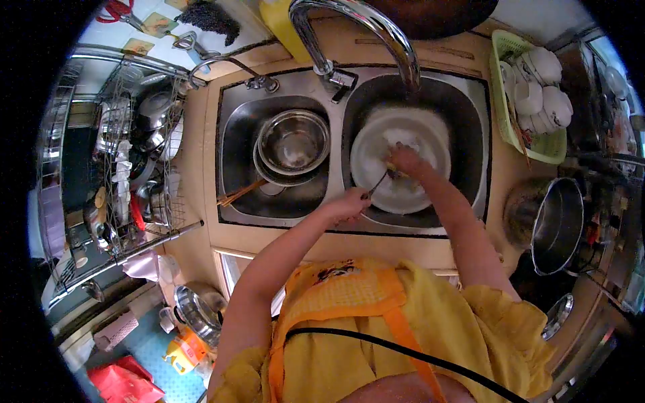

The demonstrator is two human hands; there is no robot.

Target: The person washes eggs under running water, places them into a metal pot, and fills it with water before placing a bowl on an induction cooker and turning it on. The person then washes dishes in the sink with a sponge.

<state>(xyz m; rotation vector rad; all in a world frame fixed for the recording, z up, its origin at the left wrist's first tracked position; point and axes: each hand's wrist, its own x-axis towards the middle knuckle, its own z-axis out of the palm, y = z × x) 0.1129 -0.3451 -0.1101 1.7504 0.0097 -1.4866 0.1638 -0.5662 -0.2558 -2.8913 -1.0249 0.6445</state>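
Observation:
Over the front rim of the right sink, my left hand [348, 205] is closed round the handle end of a thin dark utensil [379, 183], too small to identify. My right hand [406, 161] is at the utensil's other end, fingers bent round something yellowish that I cannot make out. Both are above a large pale basin [366, 144] with whitish, sudsy water, standing in the right sink [463, 134]. Stacked metal bowls [294, 142] sit in the left sink [235, 134], with wooden chopsticks [242, 193] beside them.
A chrome faucet [396, 33] arches over the right sink. To the right are a green basket [504, 94] of white bowls [541, 67] and a deep metal pot [557, 225]. On the left stands a wire rack [124, 161] with pans. A smaller tap [261, 82] is behind the left sink.

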